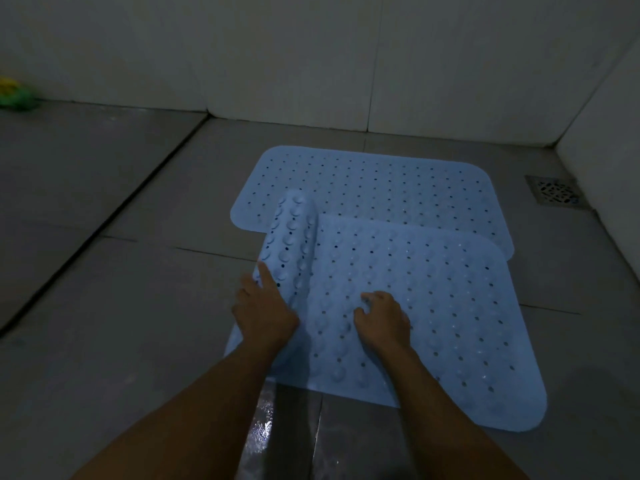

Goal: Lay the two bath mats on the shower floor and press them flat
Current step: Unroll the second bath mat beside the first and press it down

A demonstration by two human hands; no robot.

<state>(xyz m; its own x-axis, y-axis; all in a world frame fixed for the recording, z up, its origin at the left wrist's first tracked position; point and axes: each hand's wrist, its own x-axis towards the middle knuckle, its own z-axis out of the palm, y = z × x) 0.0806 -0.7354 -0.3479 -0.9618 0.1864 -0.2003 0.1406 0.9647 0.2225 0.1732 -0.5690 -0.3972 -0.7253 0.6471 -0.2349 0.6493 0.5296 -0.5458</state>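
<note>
While the left hand (265,313) lay with its fingers (268,275) spread against the curled-up left edge of the nearer mat, one finger pointing along the roll, the right hand (382,320) rested on top of that same mat with its fingers (367,298) bent and pressed down onto the surface, gripping nothing. Two bare forearms reached in from the bottom of the view.

Two mats were in sight, both pale blue rubber bath mats with rounded corners and rows of small drain holes. The nearer mat (433,306) lay on the grey tiled shower floor (138,306), its far edge overlapping the near edge of the farther mat (374,181). Its left side was rolled upward and over, showing an underside covered in round suction cups (289,237); the rest of it lay flat. The farther mat lay fully flat near the back wall.

One square metal floor drain (554,194) sat to the right of the farther mat, close to the corner of the pale walls (311,57), apart from both mats. One blurred green and yellow object (15,97) lay at the far left edge by the wall; what it was could not be told. A wet, shiny patch (263,431) of floor showed between the forearms, just in front of the nearer mat.
</note>
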